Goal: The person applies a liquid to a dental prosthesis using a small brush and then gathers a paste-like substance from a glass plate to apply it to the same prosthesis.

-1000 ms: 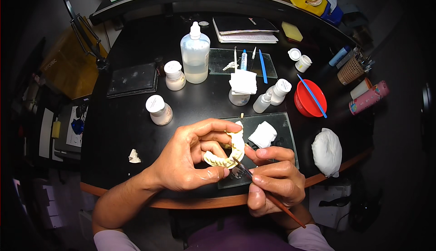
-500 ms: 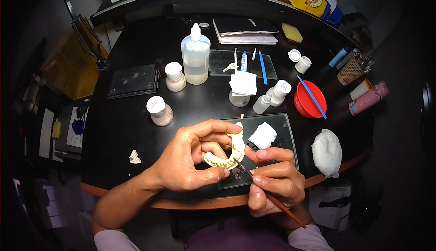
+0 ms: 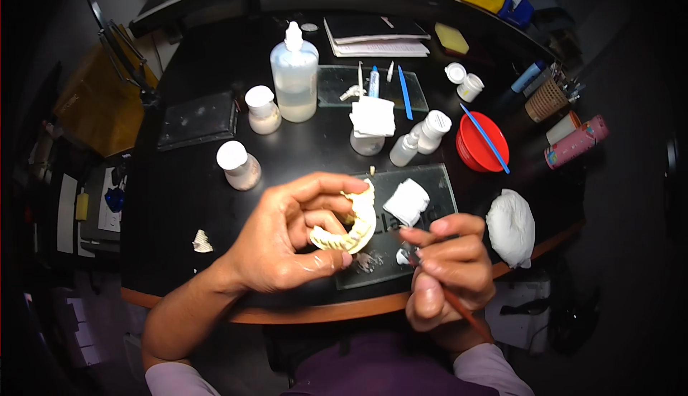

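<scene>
My left hand [image 3: 283, 235] grips a pale yellow horseshoe-shaped dental cast [image 3: 365, 225] between thumb and fingers, its row of teeth showing along the curve. Pinched in my right hand [image 3: 457, 263] is a thin brush [image 3: 467, 316] with a reddish-brown handle. The brush's dark front end is to the right of the cast, apart from it, close to a small white dab [image 3: 403, 257] over the glass slab [image 3: 383, 275]; whether they touch I cannot tell. Folded white gauze [image 3: 407, 202] lies on the slab, and a tiny tooth-like piece [image 3: 372, 171] sits by its far edge.
Beyond my hands stand a large squeeze bottle [image 3: 295, 84], white-capped jars [image 3: 239, 165] and small bottles [image 3: 405, 149]. To the right are a red bowl [image 3: 469, 154] with a blue stick across it and a white wrapped lump [image 3: 511, 227]. A whitish fragment [image 3: 203, 241] lies left.
The brush in my right hand has left the cast and moved right, over the glass slab. My left hand still holds the cast. The whole view has shifted slightly.
</scene>
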The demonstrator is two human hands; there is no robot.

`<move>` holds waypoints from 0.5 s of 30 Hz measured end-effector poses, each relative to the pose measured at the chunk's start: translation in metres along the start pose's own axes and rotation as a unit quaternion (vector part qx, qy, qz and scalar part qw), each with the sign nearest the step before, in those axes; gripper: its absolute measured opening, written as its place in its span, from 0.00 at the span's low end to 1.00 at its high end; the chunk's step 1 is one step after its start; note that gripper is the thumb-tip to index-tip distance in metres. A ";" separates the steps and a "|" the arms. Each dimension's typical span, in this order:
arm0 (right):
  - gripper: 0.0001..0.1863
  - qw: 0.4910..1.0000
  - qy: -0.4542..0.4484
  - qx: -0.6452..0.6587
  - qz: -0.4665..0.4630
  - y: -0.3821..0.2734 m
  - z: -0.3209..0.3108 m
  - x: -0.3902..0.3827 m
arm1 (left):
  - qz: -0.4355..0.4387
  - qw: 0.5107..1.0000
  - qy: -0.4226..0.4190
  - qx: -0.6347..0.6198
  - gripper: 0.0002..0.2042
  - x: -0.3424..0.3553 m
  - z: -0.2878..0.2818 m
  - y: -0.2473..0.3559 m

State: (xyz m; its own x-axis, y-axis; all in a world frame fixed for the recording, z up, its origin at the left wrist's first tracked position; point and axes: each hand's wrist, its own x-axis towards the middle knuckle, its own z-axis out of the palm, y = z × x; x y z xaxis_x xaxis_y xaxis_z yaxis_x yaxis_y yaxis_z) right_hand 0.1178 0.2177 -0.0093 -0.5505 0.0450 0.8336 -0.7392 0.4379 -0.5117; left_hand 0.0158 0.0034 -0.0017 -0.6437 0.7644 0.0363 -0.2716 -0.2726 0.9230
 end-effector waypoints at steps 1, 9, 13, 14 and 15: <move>0.11 1.000 0.022 -0.009 0.004 -0.001 -0.008 -0.002 | 0.007 1.000 0.013 0.007 0.37 -0.001 0.002 0.005; 0.05 0.976 -0.086 -0.076 0.186 -0.008 -0.027 -0.039 | 0.043 0.991 0.101 0.073 0.38 0.006 -0.006 0.006; 0.07 0.974 -0.103 -0.096 0.178 -0.011 -0.021 -0.040 | 0.044 0.991 0.095 0.085 0.39 0.005 -0.005 0.004; 0.07 0.973 -0.112 -0.107 0.171 -0.011 -0.018 -0.039 | 0.039 0.991 0.097 0.084 0.39 0.004 -0.005 0.003; 0.07 0.973 -0.111 -0.106 0.174 -0.011 -0.015 -0.039 | 0.035 0.991 0.100 0.082 0.40 0.003 -0.004 0.003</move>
State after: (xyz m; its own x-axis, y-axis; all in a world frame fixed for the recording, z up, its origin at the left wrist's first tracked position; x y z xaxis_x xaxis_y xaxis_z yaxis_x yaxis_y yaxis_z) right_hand 0.1532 0.2250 -0.0335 -0.8404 0.0395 0.5405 -0.4092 0.6078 -0.6806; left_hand 0.0100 0.0020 -0.0003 -0.7898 0.6120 0.0418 -0.1116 -0.2104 0.9712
